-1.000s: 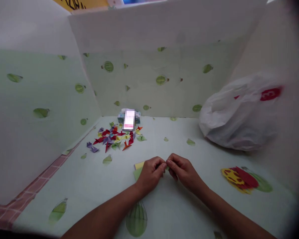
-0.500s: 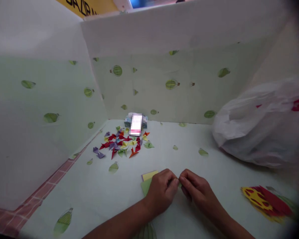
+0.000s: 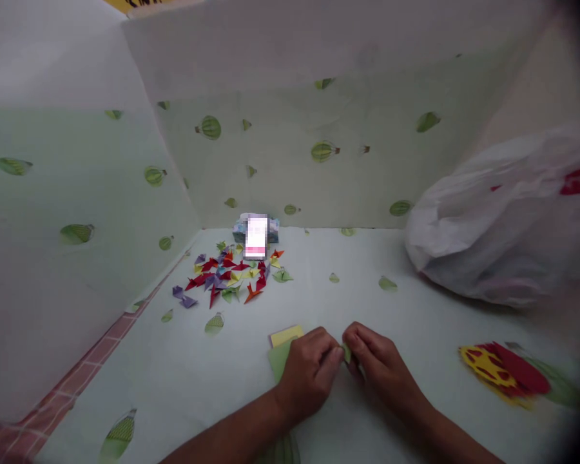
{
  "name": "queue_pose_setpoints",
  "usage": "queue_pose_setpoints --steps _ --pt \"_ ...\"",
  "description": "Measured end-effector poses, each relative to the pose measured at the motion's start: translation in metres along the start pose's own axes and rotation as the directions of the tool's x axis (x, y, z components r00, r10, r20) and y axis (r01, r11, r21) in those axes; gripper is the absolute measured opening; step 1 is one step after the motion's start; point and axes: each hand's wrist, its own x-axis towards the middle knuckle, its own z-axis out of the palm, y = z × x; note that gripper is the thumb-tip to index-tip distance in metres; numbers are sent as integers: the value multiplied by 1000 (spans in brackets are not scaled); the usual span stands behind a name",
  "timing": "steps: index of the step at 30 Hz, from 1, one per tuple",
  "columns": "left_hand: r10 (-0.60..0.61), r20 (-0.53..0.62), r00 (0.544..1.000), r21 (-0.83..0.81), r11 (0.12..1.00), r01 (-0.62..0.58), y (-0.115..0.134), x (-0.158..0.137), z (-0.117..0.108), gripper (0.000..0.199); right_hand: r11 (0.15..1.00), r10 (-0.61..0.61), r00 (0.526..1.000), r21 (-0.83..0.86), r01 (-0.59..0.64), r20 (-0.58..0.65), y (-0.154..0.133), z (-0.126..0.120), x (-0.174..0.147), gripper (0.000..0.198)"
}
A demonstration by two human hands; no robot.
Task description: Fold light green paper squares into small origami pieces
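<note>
Between my two hands is a small folded piece of green paper (image 3: 347, 352), mostly hidden by the fingers. My left hand (image 3: 312, 364) pinches its left side, thumb pressed against the curled fingers. On the other side my right hand (image 3: 374, 354) grips the same piece with thumb and fingertips. Under and behind the left hand lie a green paper sheet (image 3: 279, 359) and a yellow paper pad (image 3: 285, 336), both partly covered by that hand.
Several folded paper birds (image 3: 232, 276) in red, purple, yellow, green and orange lie at the back left. A lit phone (image 3: 256, 236) leans on a patterned box (image 3: 273, 229). A white plastic bag (image 3: 488, 225) bulges at right, with red and yellow cut-outs (image 3: 505, 374) in front.
The view has tilted down slightly and shifted right. Both hands keep hold of the green paper, and a little more of it shows beside the right fingertips.
</note>
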Motion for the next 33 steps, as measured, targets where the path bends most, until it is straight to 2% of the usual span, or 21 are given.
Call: queue_pose_setpoints --steps 2,4,6,8,11,13,20,27,33 --pt "-23 -43 999 -12 1000 23 3 1 -2 31 993 -15 999 116 11 28 -3 3 2 46" --pt "-57 -106 993 -15 998 55 5 2 -3 32 975 -40 993 221 14 114 -5 5 4 39" --pt "-122 -127 984 -30 992 119 6 4 -4 32 968 -60 990 250 26 130 -6 5 5 34" --pt "-159 -100 982 -42 987 156 7 5 -4 31 971 -102 990 228 77 100 -8 2 5 32" --pt "-197 -119 973 -126 975 182 9 6 -5 21 990 -115 985 100 103 126 -13 -3 3 26" --pt "-212 -112 971 -169 967 191 12 5 -6 22 990 -134 981 65 126 139 -15 -4 2 24" --pt "-244 -138 960 -208 955 212 15 6 -7 27 973 -192 978 148 179 77 -12 -1 3 22" --pt "-195 -11 981 -297 937 183 14 4 -8 32 957 -204 970 234 170 130 -12 -7 5 25" --pt "-226 35 974 -406 887 220 13 6 -5 24 951 -170 980 276 136 102 -11 -7 8 23"
